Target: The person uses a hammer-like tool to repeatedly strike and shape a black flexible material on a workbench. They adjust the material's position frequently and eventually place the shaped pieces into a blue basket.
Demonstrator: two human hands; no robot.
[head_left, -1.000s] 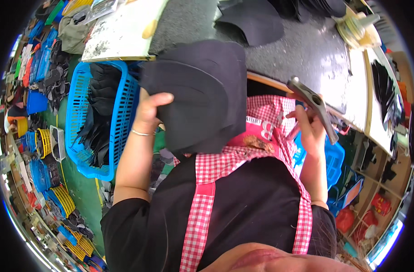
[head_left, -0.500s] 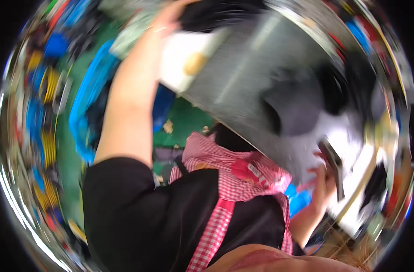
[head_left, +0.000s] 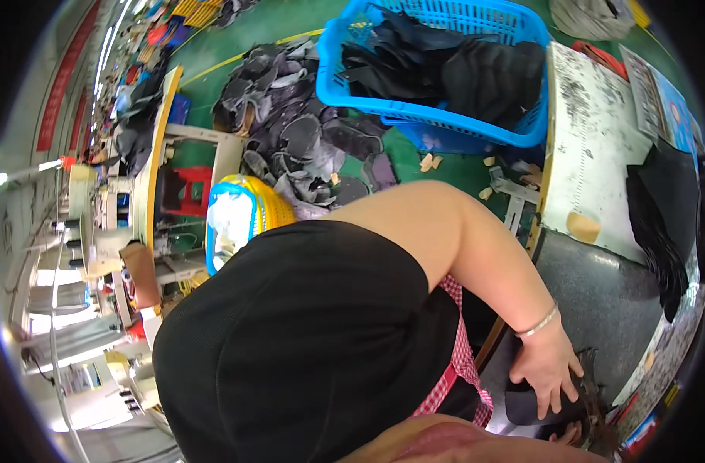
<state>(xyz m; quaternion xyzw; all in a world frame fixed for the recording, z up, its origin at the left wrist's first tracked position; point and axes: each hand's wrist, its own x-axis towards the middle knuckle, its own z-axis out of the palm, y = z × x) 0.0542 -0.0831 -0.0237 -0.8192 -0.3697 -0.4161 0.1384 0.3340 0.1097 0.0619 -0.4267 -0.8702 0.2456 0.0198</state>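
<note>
My left hand point(head_left: 548, 372), with a bracelet at the wrist, lies with its fingers spread on a flat black piece point(head_left: 524, 405). That piece rests on the dark grey worktop point(head_left: 599, 289). Just below it, close to the lower edge of the picture, a few fingertips of my right hand point(head_left: 570, 434) show. The rest of that hand is hidden, so I cannot make out what it holds. A dark, blurred object point(head_left: 593, 401) is beside both hands. Farther along the worktop, several black sheets point(head_left: 665, 224) hang over a whitish board point(head_left: 591, 166) with a tan patch point(head_left: 583, 227) on it.
A blue basket point(head_left: 476, 116) full of black sheets stands beyond my left arm. Dark scraps point(head_left: 291, 139) are heaped on the green floor point(head_left: 410, 158). A yellow basket point(head_left: 271, 207) is nearer on the left, by a table with a yellow edge point(head_left: 153, 170).
The view has swung left. My left hand, stretched far over the worktop before, now lies on the black piece nearby. My right hand, earlier seen with a dark, narrow tool, is mostly hidden.
</note>
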